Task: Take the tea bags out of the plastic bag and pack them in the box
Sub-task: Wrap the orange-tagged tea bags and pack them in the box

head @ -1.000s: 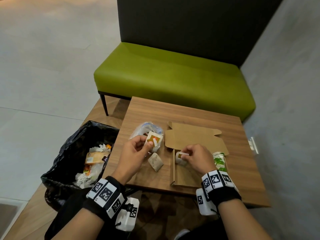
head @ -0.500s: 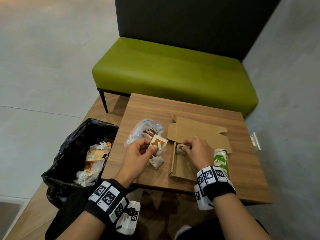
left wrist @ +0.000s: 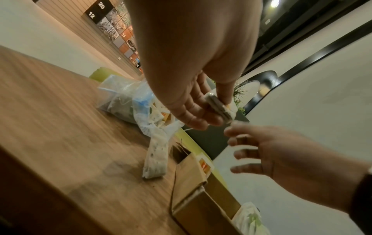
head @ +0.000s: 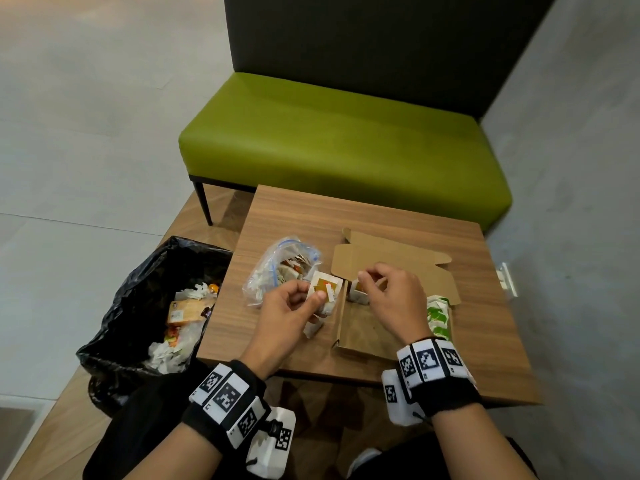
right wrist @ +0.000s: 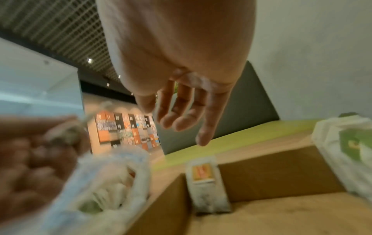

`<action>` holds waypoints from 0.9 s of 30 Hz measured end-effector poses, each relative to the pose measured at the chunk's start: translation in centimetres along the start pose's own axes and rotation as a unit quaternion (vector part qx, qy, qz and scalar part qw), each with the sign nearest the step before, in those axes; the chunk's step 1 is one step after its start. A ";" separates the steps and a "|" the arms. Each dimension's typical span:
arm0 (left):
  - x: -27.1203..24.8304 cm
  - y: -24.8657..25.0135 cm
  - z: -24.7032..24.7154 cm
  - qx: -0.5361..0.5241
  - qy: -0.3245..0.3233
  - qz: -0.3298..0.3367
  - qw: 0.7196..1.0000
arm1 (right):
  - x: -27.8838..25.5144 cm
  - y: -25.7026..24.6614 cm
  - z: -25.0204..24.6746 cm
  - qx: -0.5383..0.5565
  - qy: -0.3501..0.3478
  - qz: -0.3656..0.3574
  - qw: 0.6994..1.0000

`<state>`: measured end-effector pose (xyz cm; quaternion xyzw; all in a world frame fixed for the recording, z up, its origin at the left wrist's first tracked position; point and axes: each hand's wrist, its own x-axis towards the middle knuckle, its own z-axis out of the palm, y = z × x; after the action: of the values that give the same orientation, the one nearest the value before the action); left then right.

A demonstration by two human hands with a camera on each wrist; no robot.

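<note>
Tea bags (head: 323, 293) sat pinched in the left hand (head: 289, 308) just left of the box (head: 360, 327); the right hand (head: 391, 296), fingers loose and empty, should take them squarely, stacking beside the upright bag (right wrist: 205, 179)

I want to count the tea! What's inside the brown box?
One white tea bag with an orange label stands at the far left corner of the open brown cardboard box. The right hand covers part of the floor.

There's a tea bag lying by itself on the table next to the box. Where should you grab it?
Probably pinch the loose tea bag across its thin faces at the near end, coming from above on the left. It lies flat, the box wall stands close on its right, and the left hand already holds others.
</note>
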<state>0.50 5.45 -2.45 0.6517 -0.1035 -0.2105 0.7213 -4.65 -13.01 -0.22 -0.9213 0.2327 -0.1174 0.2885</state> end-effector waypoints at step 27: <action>0.1 -2.2 -0.2 0.293 -0.047 0.012 0.955 | 0.3 1.9 -0.9 0.024 -0.071 0.058 0.995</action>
<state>0.31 5.44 -4.69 0.8223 -0.2019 -0.1929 0.4958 -5.38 -14.92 -0.58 -0.9051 0.2614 -0.0401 0.3330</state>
